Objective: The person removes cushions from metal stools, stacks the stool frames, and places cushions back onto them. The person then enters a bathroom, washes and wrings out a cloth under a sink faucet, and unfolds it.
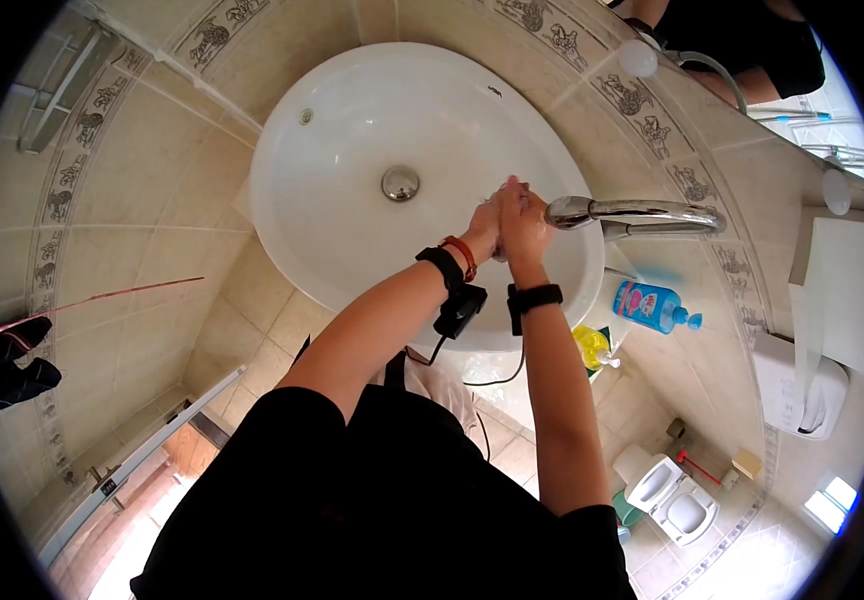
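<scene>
Over the right side of the white sink (342,235), both hands are pressed together beside the chrome faucet (572,212). My left hand (486,228) comes in from the left, with a red band and a black strap on the wrist. My right hand (524,228) lies against it, its fingers closed around it, and a black strap circles that wrist. The skin looks wet. Some fingers are hidden where the hands overlap. A round metal drain cap (400,183) sits in the basin, left of the hands.
A blue bottle (647,306) and a yellow bottle (594,347) stand right of the sink. A black device (460,311) with a cable hangs near my left wrist. A mirror (837,120) is at the upper right, a toilet (687,510) at the lower right.
</scene>
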Demonstrator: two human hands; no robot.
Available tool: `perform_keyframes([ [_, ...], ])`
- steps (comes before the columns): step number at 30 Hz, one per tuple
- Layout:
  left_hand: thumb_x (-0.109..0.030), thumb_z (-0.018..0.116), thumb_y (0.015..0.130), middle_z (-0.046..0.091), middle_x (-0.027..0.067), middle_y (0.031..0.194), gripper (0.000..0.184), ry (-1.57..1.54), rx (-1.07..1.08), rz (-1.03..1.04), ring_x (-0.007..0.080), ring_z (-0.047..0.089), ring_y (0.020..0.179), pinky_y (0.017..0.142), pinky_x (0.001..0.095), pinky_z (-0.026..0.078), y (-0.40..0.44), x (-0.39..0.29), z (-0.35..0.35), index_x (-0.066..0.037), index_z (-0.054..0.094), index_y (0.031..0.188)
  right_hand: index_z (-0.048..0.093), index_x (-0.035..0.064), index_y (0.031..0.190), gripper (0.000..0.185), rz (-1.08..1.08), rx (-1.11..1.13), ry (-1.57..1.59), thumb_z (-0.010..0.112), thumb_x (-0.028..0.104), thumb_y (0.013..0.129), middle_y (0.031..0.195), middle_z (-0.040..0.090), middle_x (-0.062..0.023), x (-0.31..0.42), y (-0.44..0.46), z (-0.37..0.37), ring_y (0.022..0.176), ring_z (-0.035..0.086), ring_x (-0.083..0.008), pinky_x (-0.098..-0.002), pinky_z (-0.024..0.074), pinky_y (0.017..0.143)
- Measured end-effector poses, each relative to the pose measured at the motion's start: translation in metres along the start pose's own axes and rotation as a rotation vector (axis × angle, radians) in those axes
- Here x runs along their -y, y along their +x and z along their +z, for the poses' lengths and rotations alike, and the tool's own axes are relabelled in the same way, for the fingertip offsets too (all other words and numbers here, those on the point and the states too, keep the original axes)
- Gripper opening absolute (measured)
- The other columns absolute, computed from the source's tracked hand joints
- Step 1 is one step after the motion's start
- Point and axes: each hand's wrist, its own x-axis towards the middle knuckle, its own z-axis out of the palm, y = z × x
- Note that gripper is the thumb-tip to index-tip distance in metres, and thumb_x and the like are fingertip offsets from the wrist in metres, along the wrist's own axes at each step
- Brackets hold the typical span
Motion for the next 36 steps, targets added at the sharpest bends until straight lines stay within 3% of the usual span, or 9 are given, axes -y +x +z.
perform_keyframes([
  [2,-0.041,0.040,0.089,0.055,0.0021,0.093,0.035,0.199,-0.059,-0.011,0.0137,0.053,0.079,0.068,0.0282,0.044,0.007,-0.001,-0.011,-0.009,0.052,0.099,0.060,-0.0037,0.083,0.051,-0.082,-0.187,0.047,0.050,0.046,0.079,0.067,0.060,-0.0172,-0.017,0.012,0.011,0.069,0.060,-0.0268,-0.0366,0.0461,0.064],
  [7,-0.028,0.052,0.084,0.054,0.0035,0.081,0.024,0.059,0.151,-0.002,0.0108,0.050,0.072,0.062,0.0265,0.041,-0.008,-0.021,-0.024,-0.004,0.055,0.084,0.059,0.0000,0.090,0.043,0.365,0.479,0.291,0.054,0.041,0.081,0.074,0.061,-0.0111,-0.038,0.037,-0.024,0.061,0.059,-0.0183,-0.0284,0.0484,0.059],
  [13,-0.029,0.057,0.083,0.055,0.0096,0.096,0.032,0.286,0.212,-0.043,0.0177,0.055,0.087,0.077,0.0296,0.045,-0.020,-0.064,-0.066,0.002,0.055,0.092,0.056,0.0010,0.086,0.024,0.265,0.800,0.683,0.064,0.022,0.077,0.072,0.058,-0.0047,-0.055,0.025,-0.053,0.049,0.055,-0.0144,-0.0253,0.0424,0.037],
  [19,-0.044,0.046,0.085,0.054,0.0100,0.106,0.048,-0.063,0.368,-0.250,0.0203,0.053,0.097,0.091,0.0339,0.041,-0.008,-0.040,-0.044,-0.003,0.051,0.109,0.057,0.0033,0.079,0.019,0.119,0.579,0.727,0.062,0.022,0.075,0.069,0.058,-0.0053,-0.019,0.011,-0.036,0.064,0.059,-0.0161,-0.0260,0.0459,0.055],
  [23,-0.051,0.039,0.086,0.058,0.0007,0.083,0.045,0.269,0.105,-0.113,0.0118,0.054,0.069,0.054,0.0264,0.042,0.015,-0.007,-0.017,-0.010,0.055,0.095,0.057,0.0042,0.071,0.024,-0.268,-0.182,-0.070,0.059,0.027,0.076,0.063,0.058,-0.0058,-0.004,0.003,-0.004,0.058,0.059,-0.0184,-0.0298,0.0460,0.049],
  [27,-0.049,0.042,0.085,0.056,0.0013,0.082,0.042,0.621,-0.101,0.071,0.0081,0.052,0.067,0.053,0.0233,0.041,0.002,-0.019,0.006,-0.009,0.055,0.091,0.059,0.0045,0.075,0.030,0.060,-0.128,0.279,0.060,0.034,0.076,0.065,0.058,-0.0069,-0.023,0.017,-0.004,0.058,0.058,-0.0175,-0.0301,0.0453,0.046],
  [29,-0.044,0.051,0.083,0.056,0.0038,0.082,0.041,0.381,-0.009,0.065,0.0094,0.054,0.071,0.058,0.0248,0.044,0.002,-0.022,-0.006,-0.004,0.055,0.092,0.060,0.0042,0.081,0.035,0.560,0.495,0.640,0.060,0.039,0.077,0.072,0.059,-0.0077,-0.018,0.018,-0.035,0.066,0.059,-0.0162,-0.0281,0.0461,0.051],
  [34,-0.026,0.064,0.078,0.058,0.0082,0.088,0.031,0.644,0.166,-0.009,0.0159,0.057,0.082,0.070,0.0297,0.048,-0.015,-0.067,-0.043,0.000,0.053,0.090,0.060,-0.0015,0.093,0.041,0.407,0.923,0.597,0.061,0.037,0.078,0.078,0.060,-0.0064,-0.056,0.018,-0.071,0.064,0.056,-0.0136,-0.0257,0.0456,0.055],
  [36,-0.015,0.058,0.081,0.058,0.0126,0.094,0.022,0.185,0.260,-0.143,0.0222,0.057,0.092,0.080,0.0352,0.047,-0.015,-0.078,-0.055,0.002,0.051,0.094,0.059,-0.0021,0.095,0.043,0.223,1.003,0.380,0.063,0.036,0.077,0.079,0.060,-0.0051,-0.062,0.023,-0.080,0.065,0.056,-0.0125,-0.0255,0.0454,0.057],
])
